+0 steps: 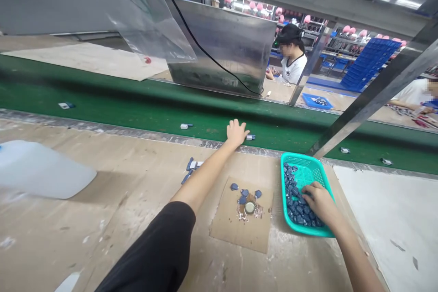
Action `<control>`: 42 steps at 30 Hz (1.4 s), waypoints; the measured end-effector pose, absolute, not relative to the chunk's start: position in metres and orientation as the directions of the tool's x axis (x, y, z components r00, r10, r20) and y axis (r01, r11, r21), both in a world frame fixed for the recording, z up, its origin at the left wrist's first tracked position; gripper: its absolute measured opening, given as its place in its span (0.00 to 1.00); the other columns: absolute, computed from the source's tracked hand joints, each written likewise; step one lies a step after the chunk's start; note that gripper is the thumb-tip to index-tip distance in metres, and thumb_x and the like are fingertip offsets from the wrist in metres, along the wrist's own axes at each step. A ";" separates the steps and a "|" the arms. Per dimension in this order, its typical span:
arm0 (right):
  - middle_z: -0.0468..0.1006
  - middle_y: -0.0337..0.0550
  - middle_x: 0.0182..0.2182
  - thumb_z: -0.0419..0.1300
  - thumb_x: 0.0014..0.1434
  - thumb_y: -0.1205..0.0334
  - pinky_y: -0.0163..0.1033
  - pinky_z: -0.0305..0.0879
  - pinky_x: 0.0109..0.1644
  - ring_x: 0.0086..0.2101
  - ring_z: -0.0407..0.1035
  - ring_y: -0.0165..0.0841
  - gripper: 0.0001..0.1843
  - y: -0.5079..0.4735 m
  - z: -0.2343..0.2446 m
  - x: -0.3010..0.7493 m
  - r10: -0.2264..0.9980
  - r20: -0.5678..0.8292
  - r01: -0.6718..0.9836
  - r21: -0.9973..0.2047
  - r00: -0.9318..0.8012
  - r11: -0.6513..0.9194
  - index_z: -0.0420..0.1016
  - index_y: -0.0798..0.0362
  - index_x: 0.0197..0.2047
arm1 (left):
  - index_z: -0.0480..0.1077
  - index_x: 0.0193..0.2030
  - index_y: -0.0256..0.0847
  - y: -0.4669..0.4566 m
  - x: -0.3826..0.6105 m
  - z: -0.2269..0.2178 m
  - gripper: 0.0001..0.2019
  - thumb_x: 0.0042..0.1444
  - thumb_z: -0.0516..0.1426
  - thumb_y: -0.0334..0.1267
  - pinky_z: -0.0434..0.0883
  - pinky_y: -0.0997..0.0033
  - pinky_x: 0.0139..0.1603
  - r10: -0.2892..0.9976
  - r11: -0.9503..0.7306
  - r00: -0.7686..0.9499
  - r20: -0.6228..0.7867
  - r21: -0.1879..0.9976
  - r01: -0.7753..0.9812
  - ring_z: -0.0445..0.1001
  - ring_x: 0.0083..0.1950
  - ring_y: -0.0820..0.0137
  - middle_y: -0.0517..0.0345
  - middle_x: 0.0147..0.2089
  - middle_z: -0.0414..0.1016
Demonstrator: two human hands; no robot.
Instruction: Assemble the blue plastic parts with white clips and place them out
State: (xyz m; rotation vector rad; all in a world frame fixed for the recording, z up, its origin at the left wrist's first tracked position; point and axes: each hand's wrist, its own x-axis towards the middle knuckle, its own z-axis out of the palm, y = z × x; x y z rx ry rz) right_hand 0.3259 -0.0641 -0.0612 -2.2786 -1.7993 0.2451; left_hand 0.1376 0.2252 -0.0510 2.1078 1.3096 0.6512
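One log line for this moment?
left hand: over belt, by small part; right hand: at dark pieces in basket; disc: on cardboard

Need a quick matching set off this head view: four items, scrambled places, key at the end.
1. left hand
2. right hand
3. round cap
4. metal panel

A. on the cardboard square
B. on the belt's far side
C. at the teal basket
D. over the green belt

Pairs: 1-D, 2-C, 3-A, 4-B

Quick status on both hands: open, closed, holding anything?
Left hand: open, fingers spread at the belt, beside a small part.
Right hand: in the basket, at the blue pieces; grip cannot be told.
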 end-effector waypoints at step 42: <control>0.66 0.28 0.20 0.67 0.41 0.64 0.33 0.61 0.39 0.31 0.69 0.29 0.24 -0.018 -0.013 0.176 0.971 -0.132 -0.306 -0.950 0.199 -0.067 0.56 0.49 0.36 | 0.68 0.39 0.34 0.062 0.025 -0.032 0.16 0.42 0.62 0.37 0.67 0.70 0.43 0.618 0.361 0.751 -0.234 0.933 -0.007 0.72 0.36 0.72 0.54 0.37 0.74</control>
